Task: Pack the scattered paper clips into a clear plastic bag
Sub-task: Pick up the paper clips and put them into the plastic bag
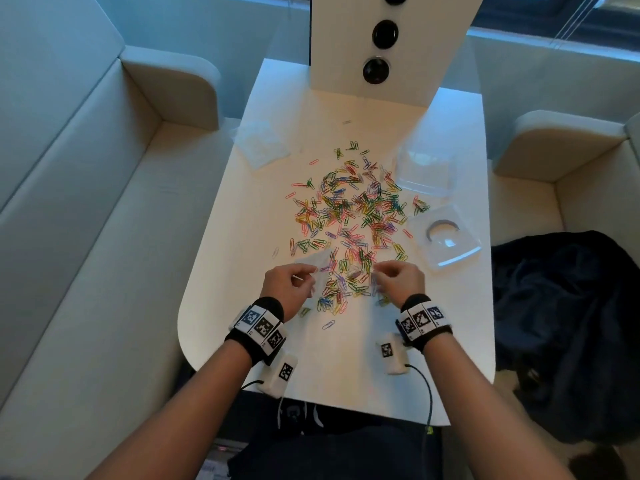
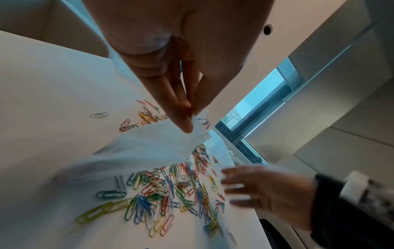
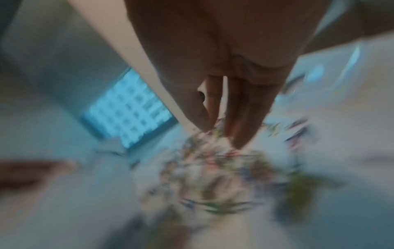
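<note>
Many coloured paper clips [image 1: 356,209] lie scattered over the middle of the white table [image 1: 346,375]. My left hand [image 1: 308,275] pinches the top edge of a clear plastic bag [image 1: 317,263] between thumb and fingers. The bag [image 2: 149,143] hangs from that pinch [image 2: 190,121] over the near clips [image 2: 162,193]. My right hand [image 1: 379,277] is just right of the bag, its fingertips bunched and pointing down into the clips [image 3: 213,168]. Blur in the right wrist view hides whether the right hand [image 3: 217,129] holds any clip.
A clear plastic box [image 1: 426,171] and its lid [image 1: 446,237] sit right of the clips. A small stack of clear bags [image 1: 259,143] lies at the far left. A white upright panel [image 1: 381,46] stands at the back. A dark garment [image 1: 568,323] lies on the right seat.
</note>
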Available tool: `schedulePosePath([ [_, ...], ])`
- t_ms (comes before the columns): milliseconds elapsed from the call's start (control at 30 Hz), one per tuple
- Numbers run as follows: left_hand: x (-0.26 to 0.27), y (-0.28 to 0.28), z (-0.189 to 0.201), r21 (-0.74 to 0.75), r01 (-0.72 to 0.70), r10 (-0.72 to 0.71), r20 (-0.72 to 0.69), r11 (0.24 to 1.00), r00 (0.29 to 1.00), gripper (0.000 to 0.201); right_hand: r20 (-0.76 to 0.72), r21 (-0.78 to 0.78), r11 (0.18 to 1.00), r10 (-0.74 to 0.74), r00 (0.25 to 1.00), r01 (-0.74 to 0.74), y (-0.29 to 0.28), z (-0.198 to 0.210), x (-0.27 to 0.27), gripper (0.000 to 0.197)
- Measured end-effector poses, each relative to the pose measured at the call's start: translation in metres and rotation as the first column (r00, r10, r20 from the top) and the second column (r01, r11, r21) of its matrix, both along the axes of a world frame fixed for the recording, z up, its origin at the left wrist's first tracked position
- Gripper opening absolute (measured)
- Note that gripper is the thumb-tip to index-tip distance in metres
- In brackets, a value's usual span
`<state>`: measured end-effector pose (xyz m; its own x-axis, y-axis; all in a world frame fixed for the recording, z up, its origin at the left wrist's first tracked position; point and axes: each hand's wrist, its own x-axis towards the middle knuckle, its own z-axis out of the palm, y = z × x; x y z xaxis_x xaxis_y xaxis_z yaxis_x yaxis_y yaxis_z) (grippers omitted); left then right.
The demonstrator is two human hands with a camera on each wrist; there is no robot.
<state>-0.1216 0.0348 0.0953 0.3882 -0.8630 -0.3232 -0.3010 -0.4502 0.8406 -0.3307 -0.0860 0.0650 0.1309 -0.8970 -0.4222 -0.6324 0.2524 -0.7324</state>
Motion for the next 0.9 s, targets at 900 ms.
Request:
schedulePosePath([
  [900, -0.004, -0.009, 0.006, 0.010, -0.110, 0.110, -0.109, 0.994, 0.988, 0.020, 0.361, 0.362, 0.885, -0.424, 0.831, 0.294, -0.010, -0.025, -0.039, 0.021],
])
